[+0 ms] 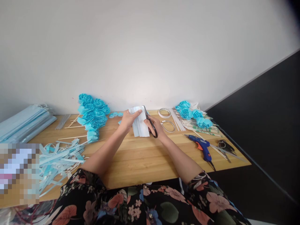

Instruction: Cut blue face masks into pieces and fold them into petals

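In the middle of the view, my left hand [128, 120] grips a pale blue pleated face mask [140, 125] by its left side, thumb across the front. My right hand [158, 126] is closed round the black handles of a pair of scissors [152, 125]. The blades point up and away, along the mask's right edge. Whether they are cutting into it I cannot tell. Behind my hands, small blue rolled pieces [115, 114] lie on the wooden table [140, 162].
Blue flowers on sticks [92, 112] lie at left, more flowers [192, 114] at right. A mask stack [21, 122] and cut strips [61, 159] occupy the left side. A blue glue gun [201, 145], tape rolls [164, 112] and black-handled scissors [226, 146] are on the right. A wall rises behind.
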The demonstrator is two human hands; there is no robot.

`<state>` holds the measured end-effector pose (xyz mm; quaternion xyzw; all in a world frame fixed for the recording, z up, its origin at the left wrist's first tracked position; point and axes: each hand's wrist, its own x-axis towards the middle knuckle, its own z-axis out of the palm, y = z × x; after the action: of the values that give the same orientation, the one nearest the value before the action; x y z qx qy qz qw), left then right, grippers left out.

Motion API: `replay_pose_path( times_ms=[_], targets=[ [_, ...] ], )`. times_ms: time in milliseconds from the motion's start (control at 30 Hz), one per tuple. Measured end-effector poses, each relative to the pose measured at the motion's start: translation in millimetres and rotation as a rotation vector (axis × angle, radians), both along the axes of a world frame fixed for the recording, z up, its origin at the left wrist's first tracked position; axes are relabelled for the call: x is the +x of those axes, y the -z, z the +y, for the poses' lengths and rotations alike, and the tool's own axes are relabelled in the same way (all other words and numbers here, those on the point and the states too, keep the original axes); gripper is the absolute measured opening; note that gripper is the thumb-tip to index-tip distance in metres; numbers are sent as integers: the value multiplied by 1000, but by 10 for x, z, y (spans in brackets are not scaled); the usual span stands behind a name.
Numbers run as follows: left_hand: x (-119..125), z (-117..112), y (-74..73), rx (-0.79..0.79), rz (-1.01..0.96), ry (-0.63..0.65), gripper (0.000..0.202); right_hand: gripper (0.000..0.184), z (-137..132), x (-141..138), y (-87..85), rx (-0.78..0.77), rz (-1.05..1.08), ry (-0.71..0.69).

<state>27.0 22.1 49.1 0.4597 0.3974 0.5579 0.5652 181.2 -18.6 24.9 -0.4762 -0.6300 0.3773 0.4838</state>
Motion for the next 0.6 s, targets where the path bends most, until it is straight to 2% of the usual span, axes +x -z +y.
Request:
replay_pose_path(
  times_ms=[600],
  targets=[
    [-4,-14,-23,-6,17,10,46,43,-47,-29,-65,43,10,30]
  ],
)
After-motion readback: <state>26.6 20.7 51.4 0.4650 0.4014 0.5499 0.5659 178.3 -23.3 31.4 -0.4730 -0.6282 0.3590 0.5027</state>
